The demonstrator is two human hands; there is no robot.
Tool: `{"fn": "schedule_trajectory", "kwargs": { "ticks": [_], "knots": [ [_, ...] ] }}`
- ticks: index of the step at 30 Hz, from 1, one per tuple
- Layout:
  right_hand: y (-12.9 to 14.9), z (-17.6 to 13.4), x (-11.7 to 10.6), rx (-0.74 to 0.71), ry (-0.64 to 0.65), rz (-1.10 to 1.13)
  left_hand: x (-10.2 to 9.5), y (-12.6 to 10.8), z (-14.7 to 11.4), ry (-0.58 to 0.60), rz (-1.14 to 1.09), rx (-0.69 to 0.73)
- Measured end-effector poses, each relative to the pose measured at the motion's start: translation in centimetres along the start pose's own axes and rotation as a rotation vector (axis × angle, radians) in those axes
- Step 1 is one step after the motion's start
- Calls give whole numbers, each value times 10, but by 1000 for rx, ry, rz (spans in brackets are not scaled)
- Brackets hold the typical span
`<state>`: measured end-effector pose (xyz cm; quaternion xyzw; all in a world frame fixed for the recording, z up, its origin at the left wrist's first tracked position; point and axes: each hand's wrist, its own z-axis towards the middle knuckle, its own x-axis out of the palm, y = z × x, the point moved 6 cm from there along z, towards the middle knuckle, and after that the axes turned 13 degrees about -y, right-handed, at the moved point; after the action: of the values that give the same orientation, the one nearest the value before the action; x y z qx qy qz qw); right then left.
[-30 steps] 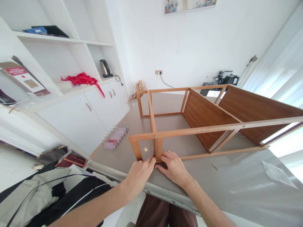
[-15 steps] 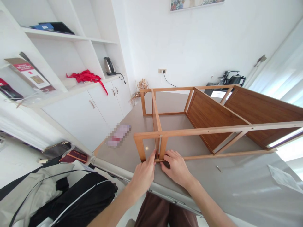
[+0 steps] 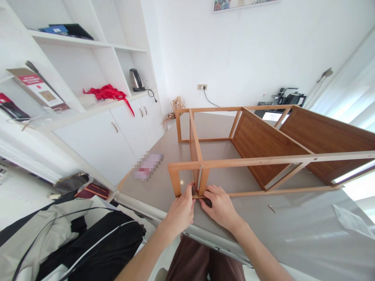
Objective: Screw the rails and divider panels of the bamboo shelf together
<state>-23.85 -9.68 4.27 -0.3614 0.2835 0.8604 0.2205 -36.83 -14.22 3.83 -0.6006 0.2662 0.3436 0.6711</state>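
Note:
A wooden shelf rack (image 3: 258, 160) lies on its side on the grey table (image 3: 299, 234), with several slatless brown panels set across it. My left hand (image 3: 181, 208) is closed at the rack's near lower rail, its thumb and fingers against the foot of the leftmost panel (image 3: 195, 144). Just right of it, my right hand (image 3: 219, 205) curls around a small dark object (image 3: 207, 201) at the same joint. Most of that object is hidden by the fingers, so its kind cannot be made out. A small screw (image 3: 272, 209) lies on the table to the right.
A clear plastic bag (image 3: 353, 218) lies at the table's right. A blurred pinkish item (image 3: 148, 167) rests at the left. Clothes (image 3: 96, 242) are heaped below left, beside white cabinets (image 3: 99, 140). A kettle (image 3: 136, 80) stands on a shelf.
My left hand's fingers have curled in more around the rail, the index finger no longer stretched up. The right hand stays at the joint. The view has shifted slightly.

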Motion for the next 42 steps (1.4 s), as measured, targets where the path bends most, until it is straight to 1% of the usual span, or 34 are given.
{"fn": "schedule_trajectory", "kwargs": {
  "ticks": [4, 7, 12, 13, 15, 17, 19, 20, 22, 24, 27, 29, 31, 37, 42],
  "knots": [
    [2, 0, -2, -13, 8, 5, -2, -2, 0, 14, 10, -2],
    [2, -1, -10, -7, -10, 61, -2, -3, 1, 24, 16, 2],
    [-5, -13, -39, 39, -188, 129, 0, -2, 1, 44, 10, 0],
    [-7, -16, -44, 55, -194, 131, 0, -2, 1, 45, 15, 0],
    [-8, -23, -48, 74, -128, 145, 0, -2, 1, 45, 16, -3],
    [-6, -30, -47, 95, 0, 166, 0, -1, 1, 51, -6, -17],
    [-3, -37, -47, 163, 96, 190, 0, -1, 1, 56, -26, -25],
    [-2, -40, -47, 203, 120, 203, 0, -1, 0, 55, -31, -21],
    [2, -43, -49, 246, 125, 221, 0, -3, -2, 22, -25, -3],
    [6, -44, -51, 221, 109, 215, -2, -5, -5, -32, -17, -2],
    [8, -43, -47, 171, 106, 177, -6, -8, -9, -110, -53, -52],
    [9, -41, -41, 148, 115, 177, -8, -10, -10, -132, -102, -74],
    [10, -38, -33, 115, 109, 200, -8, -13, -8, -141, -112, -63],
    [13, -28, -16, 67, 56, 246, -8, -11, -1, -185, 79, 6],
    [13, -27, -11, 51, 27, 233, -8, -11, 2, -163, 163, 38]
  ]
}}
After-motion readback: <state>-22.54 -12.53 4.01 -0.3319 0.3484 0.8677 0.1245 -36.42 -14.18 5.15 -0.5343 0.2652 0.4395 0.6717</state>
